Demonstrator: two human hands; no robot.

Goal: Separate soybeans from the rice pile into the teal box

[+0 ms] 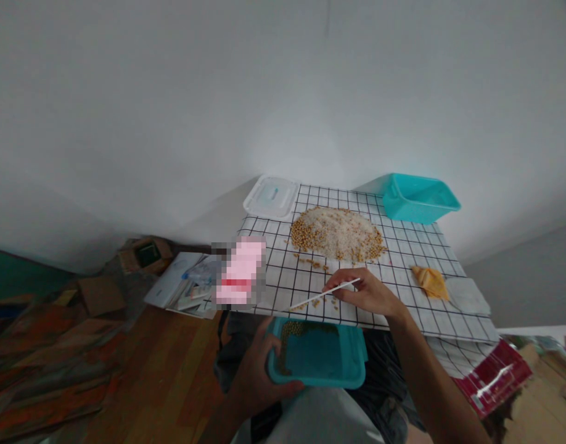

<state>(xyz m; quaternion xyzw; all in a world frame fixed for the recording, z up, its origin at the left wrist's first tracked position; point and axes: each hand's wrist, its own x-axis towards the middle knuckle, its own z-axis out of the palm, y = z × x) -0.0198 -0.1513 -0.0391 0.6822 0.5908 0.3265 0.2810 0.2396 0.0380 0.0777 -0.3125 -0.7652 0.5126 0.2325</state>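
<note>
My left hand grips the left end of a teal plastic box, held just below the table's front edge. Small yellowish beans lie in the box along its far and left sides. My right hand is closed on a thin white strip, which slants down toward the table edge above the box. Whether it is a stick or a flat piece seen edge-on, I cannot tell. A few loose beans lie beside the strip. Beyond my right hand spreads a pile of white grains and yellow beans.
On the table's black-and-white checked cloth are a clear lid, a second teal box, a yellow cloth and a pale flat piece. A blurred pink object is at the left edge. Cardboard lies right.
</note>
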